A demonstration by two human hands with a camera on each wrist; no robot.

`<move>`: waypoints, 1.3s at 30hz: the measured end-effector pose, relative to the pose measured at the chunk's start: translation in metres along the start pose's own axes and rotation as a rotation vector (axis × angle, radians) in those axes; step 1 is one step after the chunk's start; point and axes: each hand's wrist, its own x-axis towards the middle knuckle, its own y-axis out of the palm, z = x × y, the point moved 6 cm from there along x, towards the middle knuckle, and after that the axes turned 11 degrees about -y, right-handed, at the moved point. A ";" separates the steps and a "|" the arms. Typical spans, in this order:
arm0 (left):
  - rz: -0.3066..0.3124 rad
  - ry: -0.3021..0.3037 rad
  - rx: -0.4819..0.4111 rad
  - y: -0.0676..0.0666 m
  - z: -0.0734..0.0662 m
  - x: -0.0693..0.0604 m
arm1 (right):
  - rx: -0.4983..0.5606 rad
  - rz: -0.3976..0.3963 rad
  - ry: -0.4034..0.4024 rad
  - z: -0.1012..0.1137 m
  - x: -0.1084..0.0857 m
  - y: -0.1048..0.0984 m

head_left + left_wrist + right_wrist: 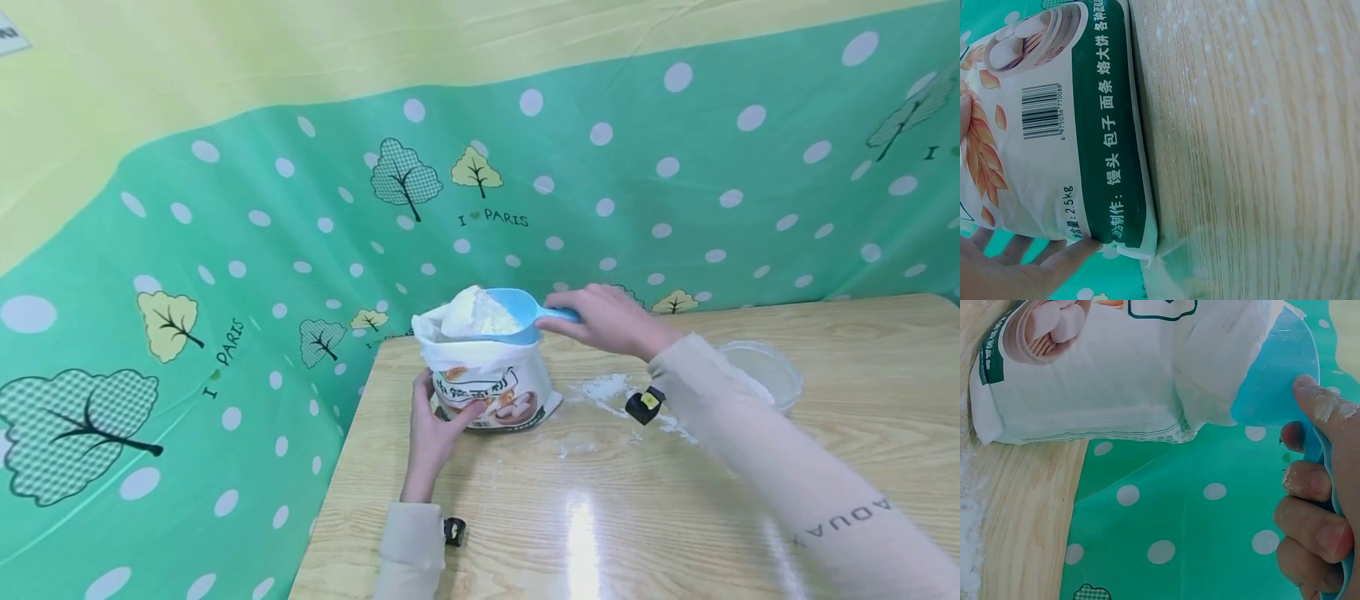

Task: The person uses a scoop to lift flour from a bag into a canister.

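nearest, at six o'clock in the head view, the pale wood-grain worktop (517, 517) catches a bright glare. the left sleeve (411, 546), with a small black device at its cuff, comes in just left of that. a little farther, the left hand (435, 429) grasps the white bag (498, 379) from its seven-to-eight o'clock side, thumb across the front. the bag stands upright on the worktop near the middle of the view; the left wrist view shows a barcode, "2.5kg" and a green band. at the bag's three o'clock, white powder (606, 387) is scattered; beyond, a clear round tub (786, 367) sits partly behind the right sleeve (738, 433). at the bag's two o'clock, the right hand (603, 318) is wrapped round the handle of a blue scoop (517, 304), heaped with white powder above the bag's mouth. farthest, at twelve, hangs a green and yellow curtain (592, 175) with dots and trees.
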 end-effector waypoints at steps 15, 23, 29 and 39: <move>-0.012 0.010 0.000 0.001 0.029 0.023 | 0.077 -0.075 0.006 -0.005 -0.004 0.007; -0.009 0.041 -0.008 0.001 0.031 0.021 | 0.057 -0.069 0.015 -0.002 -0.007 0.000; -0.013 0.031 0.002 0.001 0.032 0.020 | 0.035 -0.067 0.048 -0.003 -0.014 -0.012; -0.027 0.015 0.033 0.001 0.032 0.018 | 0.048 -0.103 0.055 -0.012 -0.032 -0.025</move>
